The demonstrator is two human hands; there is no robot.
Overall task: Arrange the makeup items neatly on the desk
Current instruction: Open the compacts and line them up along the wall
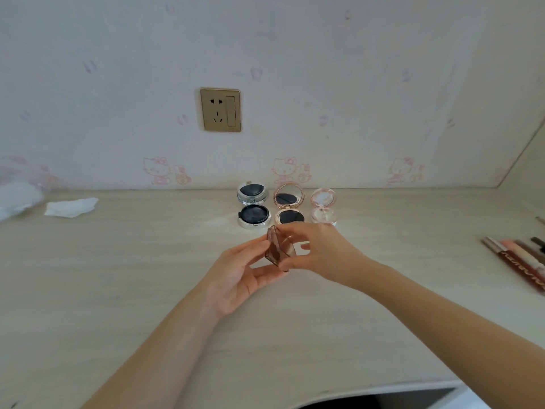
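Both my hands hold a small brown see-through case above the middle of the desk.

My left hand (236, 276) cradles the brown case (278, 249) from below and the side, fingers curled round its lower edge, while my right hand (321, 255) pinches its upper right side between thumb and fingertips. The case is tilted, clear of the desk (118, 290). Behind it, by the wall, three open round compacts stand in a row: a silver compact (254, 207), a rose-gold compact (289, 205) and a pale pink compact (323, 208). Lip-gloss tubes (519, 261) lie side by side at the far right; a crumpled tissue (70, 206) lies at the left.
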